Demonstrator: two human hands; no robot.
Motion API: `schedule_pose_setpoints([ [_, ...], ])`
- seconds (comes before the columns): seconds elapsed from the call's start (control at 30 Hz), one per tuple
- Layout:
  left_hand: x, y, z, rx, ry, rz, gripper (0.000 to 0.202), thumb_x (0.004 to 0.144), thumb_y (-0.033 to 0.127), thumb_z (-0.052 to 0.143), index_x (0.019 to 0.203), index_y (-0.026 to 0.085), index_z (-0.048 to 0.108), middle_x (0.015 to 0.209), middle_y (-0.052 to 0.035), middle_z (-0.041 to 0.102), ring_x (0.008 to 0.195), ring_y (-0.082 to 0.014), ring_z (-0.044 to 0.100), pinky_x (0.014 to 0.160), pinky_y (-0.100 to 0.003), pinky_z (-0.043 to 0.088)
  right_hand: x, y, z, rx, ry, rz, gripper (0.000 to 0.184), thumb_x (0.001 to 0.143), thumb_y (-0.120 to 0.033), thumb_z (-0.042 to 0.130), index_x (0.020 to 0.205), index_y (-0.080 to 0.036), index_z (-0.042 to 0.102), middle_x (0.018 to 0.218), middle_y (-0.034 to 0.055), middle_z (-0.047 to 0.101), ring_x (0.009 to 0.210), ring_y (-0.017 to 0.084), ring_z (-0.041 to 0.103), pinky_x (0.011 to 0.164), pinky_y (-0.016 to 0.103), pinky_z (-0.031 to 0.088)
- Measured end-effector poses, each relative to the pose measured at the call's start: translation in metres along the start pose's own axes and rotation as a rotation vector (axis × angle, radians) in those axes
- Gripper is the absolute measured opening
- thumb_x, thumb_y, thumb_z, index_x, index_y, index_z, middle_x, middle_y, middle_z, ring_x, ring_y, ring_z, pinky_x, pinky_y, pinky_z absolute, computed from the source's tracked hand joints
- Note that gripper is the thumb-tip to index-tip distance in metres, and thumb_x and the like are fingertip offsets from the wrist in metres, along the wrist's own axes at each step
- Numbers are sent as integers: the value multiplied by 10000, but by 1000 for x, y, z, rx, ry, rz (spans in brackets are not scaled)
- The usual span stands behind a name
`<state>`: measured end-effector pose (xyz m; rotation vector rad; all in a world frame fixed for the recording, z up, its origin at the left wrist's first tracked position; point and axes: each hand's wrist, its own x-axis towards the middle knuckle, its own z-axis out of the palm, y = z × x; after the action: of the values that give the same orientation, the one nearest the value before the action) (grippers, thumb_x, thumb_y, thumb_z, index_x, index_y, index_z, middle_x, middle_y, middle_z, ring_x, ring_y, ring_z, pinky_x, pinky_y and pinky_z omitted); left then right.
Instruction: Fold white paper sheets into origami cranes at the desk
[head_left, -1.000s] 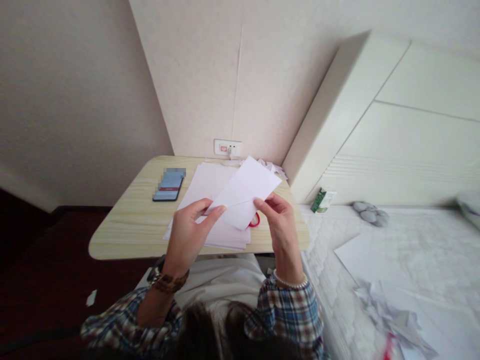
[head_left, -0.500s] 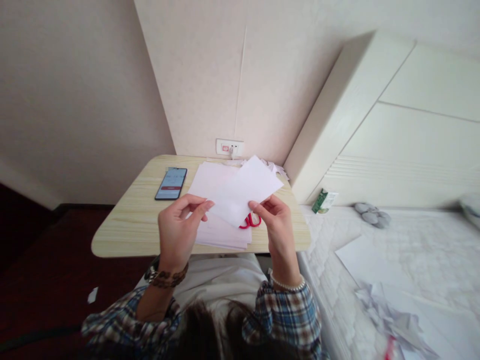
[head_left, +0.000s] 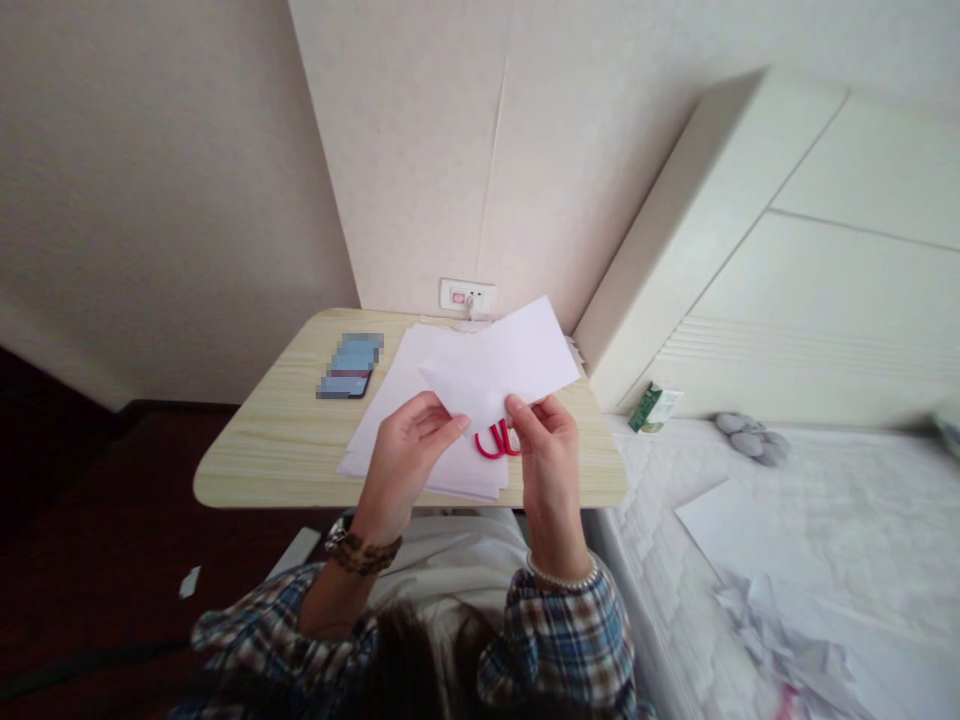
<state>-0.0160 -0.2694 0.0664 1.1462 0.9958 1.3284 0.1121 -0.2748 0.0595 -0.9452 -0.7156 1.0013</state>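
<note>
A white sheet of paper [head_left: 529,350] is held up over the table between my two hands. My left hand [head_left: 420,440] pinches its lower left corner between thumb and fingers, and that corner bends up. At the sheet's lower edge, my right hand [head_left: 547,430] grips with the thumb on top. Beneath lies a stack of white paper [head_left: 457,475] on the wooden table [head_left: 262,450]. Red-handled scissors [head_left: 491,440] rest on the stack between my hands; their blades are hidden under the held sheet.
A phone [head_left: 349,368] lies at the table's left. Behind it a wall socket [head_left: 468,296] holds a plug. To the right, a mattress [head_left: 652,520] carries a green-and-white box [head_left: 655,408], a grey rounded object [head_left: 750,438] and crumpled paper [head_left: 795,640]. A paper scrap [head_left: 190,582] lies on the floor.
My left hand has moved right, closer to my right hand, bringing the sheet's left corner inward and curling it. The sheet has turned, and more of the stack shows at lower left.
</note>
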Motion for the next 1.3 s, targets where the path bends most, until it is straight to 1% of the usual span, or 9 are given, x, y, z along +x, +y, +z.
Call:
schedule_pose_setpoints([
  [0.2,1,-3,-3,111,107,44,134,657,241,734,655,167,623,629,13,661,636,-147,633,612,-246,510,-4,4,4,33,7,4,199,668,-272,775,660,-184,597,604,-56,575,577,96,475,605,245,394],
  [0.33,5,-6,-9,155,180,100,121,663,257,720,693,172,640,671,4,675,660,-161,641,633,-258,510,-2,6,2,-11,-79,-18,170,717,-290,732,806,-195,623,795,4,683,787,169,617,772,315,482],
  [0.4,8,-8,-16,182,224,128,136,693,283,697,759,173,653,737,-7,690,709,-168,646,662,-263,508,4,4,-6,-67,-103,-68,297,704,-279,735,965,-210,610,985,44,693,949,200,627,865,353,482],
  [0.5,13,-10,-28,242,302,179,180,749,326,661,857,182,652,835,-15,685,809,-179,637,747,-274,493,14,-1,-24,-250,36,-212,627,637,-296,783,1197,-242,505,1256,96,576,1064,217,580,929,406,456],
  [0.57,15,-9,-35,435,300,270,136,802,311,613,852,193,656,874,-21,684,840,-186,628,785,-286,478,18,-5,-34,-437,95,-307,701,657,-312,782,1274,-261,454,1350,113,501,1162,241,523,1000,467,396],
  [0.7,14,-5,-36,858,199,526,153,875,229,520,830,195,662,848,-45,673,853,-217,600,819,-341,457,12,-11,-31,-704,-78,-505,385,764,-295,721,1127,-265,596,1278,86,553,1248,246,463,1065,484,336],
  [0.8,12,-2,-32,976,76,602,182,892,191,498,839,188,671,825,-59,667,848,-231,582,799,-354,454,4,-10,-16,-747,-135,-575,154,808,-244,687,961,-243,666,1191,81,587,1191,221,506,1068,442,349],
  [0.9,9,0,-29,1017,-5,619,192,904,190,498,842,187,680,807,-59,656,835,-231,572,780,-352,455,0,-7,-8,-729,-144,-583,39,831,-209,660,852,-240,672,1108,64,611,1121,210,548,1027,422,396],
  [1.3,2,10,-19,1079,-102,661,172,913,208,515,802,200,647,795,-39,630,831,-222,557,772,-362,448,1,-5,-9,-749,-293,-556,61,795,-197,702,764,-240,672,1083,49,627,1083,214,576,969,401,435],
])
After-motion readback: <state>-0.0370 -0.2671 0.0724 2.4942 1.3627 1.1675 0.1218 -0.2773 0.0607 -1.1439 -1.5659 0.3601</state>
